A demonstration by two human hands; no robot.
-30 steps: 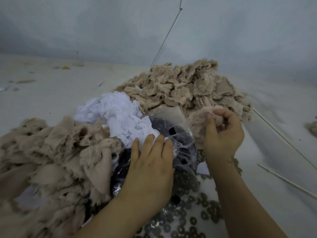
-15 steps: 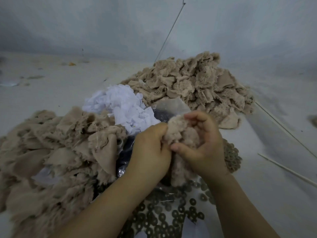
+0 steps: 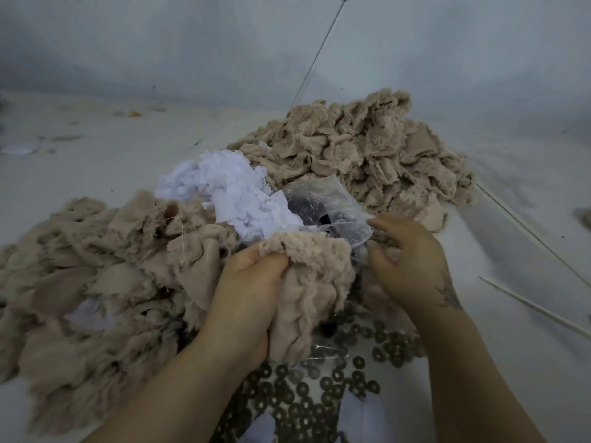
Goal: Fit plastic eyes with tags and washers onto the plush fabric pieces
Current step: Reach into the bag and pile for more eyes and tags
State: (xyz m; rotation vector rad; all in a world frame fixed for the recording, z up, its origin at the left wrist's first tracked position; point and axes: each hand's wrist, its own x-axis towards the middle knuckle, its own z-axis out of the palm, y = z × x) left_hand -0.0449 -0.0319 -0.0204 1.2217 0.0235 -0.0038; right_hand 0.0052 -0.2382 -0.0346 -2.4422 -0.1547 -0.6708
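piece in hand: our left hand [image 3: 246, 292] grips one plush fabric piece [image 3: 311, 282], bunched, just in front of the clear bag [image 3: 326, 206].
left hand: fingers curled tight round the fabric; we see no eye in this piece yet.
right hand: our right hand [image 3: 412, 263] sits just beside the piece, fingers curled at the bag's edge; whether they pinch an eye or a washer we cannot tell.
eyes: dark shapes inside the clear bag, likely the plastic eyes, too blurred to be sure.
tags: the white tags [image 3: 230, 193] lie heaped behind the held piece, touching the bag.
washers: the washers [image 3: 307, 394] are scattered in a thick layer on the worktop [image 3: 511, 362] below our wrists.
piles: one pile of plush on the left [image 3: 80, 276], another far pile [image 3: 367, 148]; we cannot tell which is finished.
progress: we judge this piece at its start, with plenty left.
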